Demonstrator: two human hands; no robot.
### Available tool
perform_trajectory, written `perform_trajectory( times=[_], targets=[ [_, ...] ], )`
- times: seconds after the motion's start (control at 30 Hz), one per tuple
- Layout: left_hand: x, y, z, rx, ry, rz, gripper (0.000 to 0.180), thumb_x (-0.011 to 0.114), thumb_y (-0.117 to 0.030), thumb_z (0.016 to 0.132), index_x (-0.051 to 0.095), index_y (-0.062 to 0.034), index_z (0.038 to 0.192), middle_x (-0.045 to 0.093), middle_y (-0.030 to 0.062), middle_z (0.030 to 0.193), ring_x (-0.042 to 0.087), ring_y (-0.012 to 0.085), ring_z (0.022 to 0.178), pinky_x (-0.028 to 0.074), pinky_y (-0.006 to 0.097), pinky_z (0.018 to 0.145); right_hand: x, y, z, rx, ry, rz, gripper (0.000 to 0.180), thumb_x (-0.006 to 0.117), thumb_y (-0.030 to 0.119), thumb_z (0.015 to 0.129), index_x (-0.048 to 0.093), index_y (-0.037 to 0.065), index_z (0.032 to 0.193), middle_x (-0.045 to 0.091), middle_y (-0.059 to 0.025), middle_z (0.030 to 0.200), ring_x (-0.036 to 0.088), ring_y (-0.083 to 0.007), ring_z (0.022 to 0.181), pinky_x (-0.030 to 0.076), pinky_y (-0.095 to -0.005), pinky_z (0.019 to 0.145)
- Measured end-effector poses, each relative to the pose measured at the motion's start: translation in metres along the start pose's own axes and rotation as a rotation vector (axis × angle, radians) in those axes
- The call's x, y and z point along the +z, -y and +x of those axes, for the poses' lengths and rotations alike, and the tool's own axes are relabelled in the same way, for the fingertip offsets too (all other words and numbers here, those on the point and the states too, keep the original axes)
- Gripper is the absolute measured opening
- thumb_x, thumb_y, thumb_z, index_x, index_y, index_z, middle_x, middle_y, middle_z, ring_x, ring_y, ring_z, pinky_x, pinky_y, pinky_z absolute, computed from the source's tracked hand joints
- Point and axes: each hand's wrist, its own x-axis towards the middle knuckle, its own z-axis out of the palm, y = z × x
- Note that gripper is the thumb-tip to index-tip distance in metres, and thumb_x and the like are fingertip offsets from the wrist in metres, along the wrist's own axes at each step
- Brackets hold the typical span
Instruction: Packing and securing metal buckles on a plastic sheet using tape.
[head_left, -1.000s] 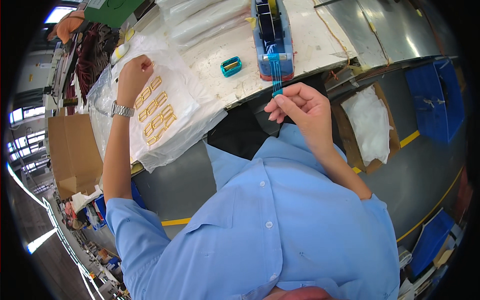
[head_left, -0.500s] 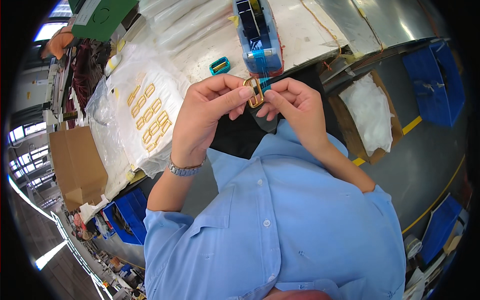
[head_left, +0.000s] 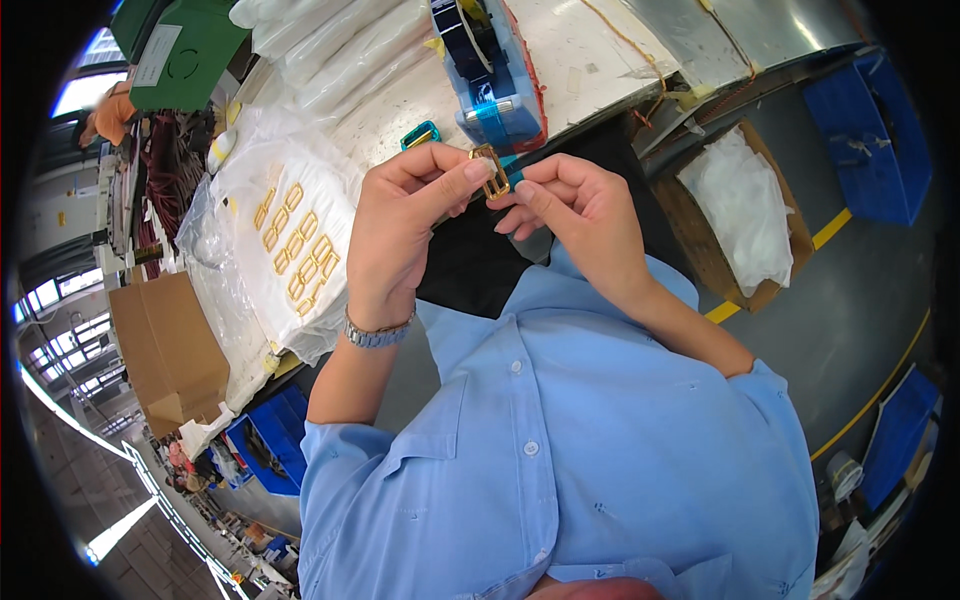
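In front of my chest, the thumb and fingers of my left hand (head_left: 400, 225) pinch a gold metal slide buckle (head_left: 499, 180). My right hand (head_left: 600, 220) is closed at the buckle's right side, its thumb and forefinger on a small piece of blue tape (head_left: 515, 180). Just beyond both hands stands a blue tape dispenser (head_left: 512, 118) with a roll of shiny blue tape. Whether the tape at my fingers still joins the roll is hard to make out. Left of the dispenser, partly behind my left hand, lies a buckle covered in blue-green film (head_left: 420, 133).
Several gold buckles (head_left: 298, 243) lie in rows on a white padded sheet (head_left: 245, 190) to the left. Plastic-wrapped rolls (head_left: 345, 50) lie behind. A cardboard box (head_left: 165, 335) stands at the left; another box (head_left: 690, 235) with white plastic sits right, near a blue bin (head_left: 865, 150).
The view has shifted, moving the bench things slightly. Both hands remain together at the buckle, which has turned a little; less blue tape shows between the dispenser and my fingers.
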Motion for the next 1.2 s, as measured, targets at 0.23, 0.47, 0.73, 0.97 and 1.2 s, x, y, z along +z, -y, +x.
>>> perform_trajectory(
  times=[0.23, 0.47, 0.73, 0.97, 1.2],
  targets=[
    [-0.001, -0.002, 0.002, -0.002, 0.031, 0.030, 0.014, 0.082, -0.015, 0.097, 0.078, -0.0013, 0.098, 0.071, -0.0014, 0.086, 0.058, 0.0063, 0.077, 0.047, 0.022, 0.072, 0.003, 0.002, -0.001, 0.000, 0.012, 0.032, 0.015, 0.060, 0.007, 0.110, 0.064, -0.006, 0.117, 0.079, -0.0191, 0.108, 0.079, -0.0209, 0.090, 0.063, -0.0306, 0.077],
    [0.002, 0.000, 0.009, -0.014, 0.040, 0.043, 0.016, 0.082, -0.015, 0.096, 0.078, -0.0001, 0.097, 0.072, 0.0004, 0.087, 0.060, 0.0066, 0.078, 0.049, 0.023, 0.073, 0.003, 0.002, -0.002, 0.002, 0.000, 0.014, 0.015, 0.059, 0.005, 0.110, 0.064, -0.006, 0.118, 0.079, -0.0190, 0.109, 0.079, -0.0214, 0.092, 0.064, -0.0310, 0.078],
    [0.005, 0.001, 0.012, -0.001, 0.052, 0.048, 0.016, 0.082, -0.015, 0.096, 0.078, 0.0003, 0.099, 0.074, 0.0018, 0.087, 0.064, 0.0070, 0.078, 0.050, 0.023, 0.072, 0.009, 0.006, 0.000, 0.004, -0.045, 0.068, 0.020, 0.077, 0.009, 0.100, 0.068, -0.007, 0.108, 0.080, -0.0153, 0.099, 0.079, -0.0162, 0.089, 0.063, -0.0269, 0.078],
    [0.008, 0.004, 0.015, 0.010, 0.056, 0.027, 0.017, 0.083, -0.015, 0.096, 0.077, 0.0007, 0.100, 0.074, 0.0024, 0.089, 0.065, 0.0075, 0.078, 0.051, 0.023, 0.072, 0.008, 0.001, 0.007, 0.010, -0.090, 0.092, 0.020, 0.080, 0.011, 0.099, 0.070, -0.007, 0.103, 0.080, -0.0151, 0.093, 0.079, -0.0164, 0.083, 0.064, -0.0274, 0.074],
    [0.015, 0.007, 0.011, 0.075, -0.011, 0.117, 0.016, 0.082, -0.013, 0.096, 0.077, 0.0013, 0.099, 0.074, 0.0020, 0.087, 0.064, 0.0070, 0.078, 0.051, 0.022, 0.072, 0.005, 0.001, 0.009, 0.035, -0.089, 0.125, 0.021, 0.079, 0.010, 0.099, 0.071, -0.008, 0.107, 0.081, -0.0161, 0.097, 0.079, -0.0177, 0.086, 0.065, -0.0283, 0.076]
  ],
)
